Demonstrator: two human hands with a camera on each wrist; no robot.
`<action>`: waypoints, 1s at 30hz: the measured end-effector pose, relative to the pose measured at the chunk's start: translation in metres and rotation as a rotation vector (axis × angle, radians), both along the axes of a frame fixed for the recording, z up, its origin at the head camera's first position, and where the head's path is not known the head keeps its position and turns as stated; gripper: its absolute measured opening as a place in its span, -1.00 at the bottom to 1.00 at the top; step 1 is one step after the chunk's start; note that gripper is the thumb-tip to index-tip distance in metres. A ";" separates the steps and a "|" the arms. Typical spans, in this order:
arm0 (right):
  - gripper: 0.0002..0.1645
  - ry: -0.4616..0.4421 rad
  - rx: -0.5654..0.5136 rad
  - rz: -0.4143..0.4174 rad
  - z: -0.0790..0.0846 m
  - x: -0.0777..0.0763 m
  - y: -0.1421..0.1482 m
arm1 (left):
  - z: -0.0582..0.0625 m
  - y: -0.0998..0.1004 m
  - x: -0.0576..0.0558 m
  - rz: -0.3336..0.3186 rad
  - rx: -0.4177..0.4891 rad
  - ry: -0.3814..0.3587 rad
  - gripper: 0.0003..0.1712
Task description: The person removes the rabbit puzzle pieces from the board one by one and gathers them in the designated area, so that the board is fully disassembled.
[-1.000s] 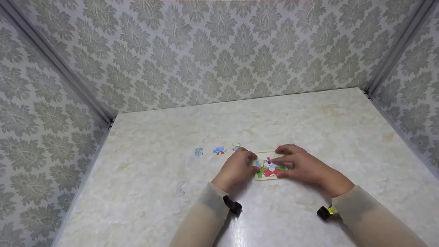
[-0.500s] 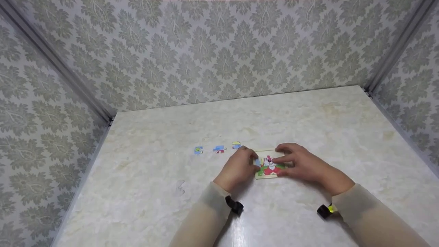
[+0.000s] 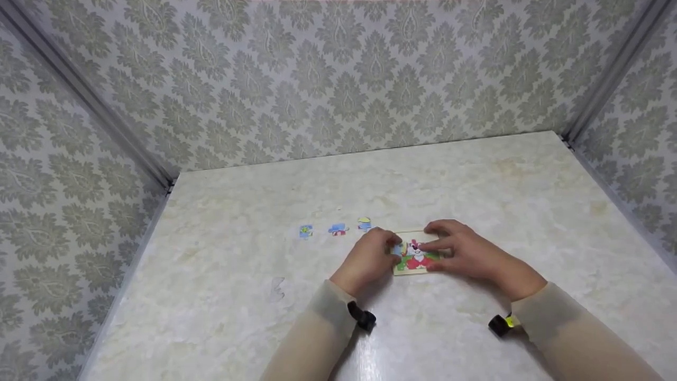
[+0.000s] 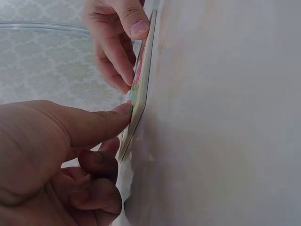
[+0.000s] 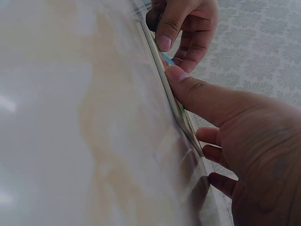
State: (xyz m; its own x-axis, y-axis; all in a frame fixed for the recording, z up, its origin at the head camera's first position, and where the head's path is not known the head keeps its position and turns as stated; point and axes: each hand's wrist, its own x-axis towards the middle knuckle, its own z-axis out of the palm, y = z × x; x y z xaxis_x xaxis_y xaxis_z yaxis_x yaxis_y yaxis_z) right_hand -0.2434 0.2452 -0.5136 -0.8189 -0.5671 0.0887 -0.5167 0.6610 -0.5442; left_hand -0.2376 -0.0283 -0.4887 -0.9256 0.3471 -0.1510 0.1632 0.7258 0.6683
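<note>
A small wooden jigsaw board (image 3: 410, 273) with a pale rim lies flat on the table, showing a white figure in red (image 3: 418, 260) on green. At its left side, my left hand (image 3: 365, 257) pinches a blue puzzle piece (image 3: 397, 250) between thumb and fingers, low over the board. That piece's blue face (image 5: 168, 60) shows tilted in the right wrist view. My right hand (image 3: 470, 255) holds the board's right side, thumb by the near edge, one finger across the picture. In the left wrist view, the left thumb (image 4: 123, 109) touches the board's edge. Fingers cover both board sides.
Left of the board lie a blue piece with a yellow-green flower (image 3: 305, 231), a blue-and-red piece (image 3: 338, 229) and a yellow-and-blue piece (image 3: 364, 223). A pale, irregular flat scrap (image 3: 277, 289) sits nearer. Patterned walls (image 3: 338, 79) border the table.
The left fingers have shifted slightly over the board's left side with the blue puzzle piece. My right hand keeps its hold on the board, and the loose pieces stay put.
</note>
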 end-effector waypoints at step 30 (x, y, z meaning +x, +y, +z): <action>-0.45 -0.006 -0.017 0.018 0.000 -0.001 0.001 | -0.004 -0.004 0.004 -0.118 -0.102 0.073 -0.58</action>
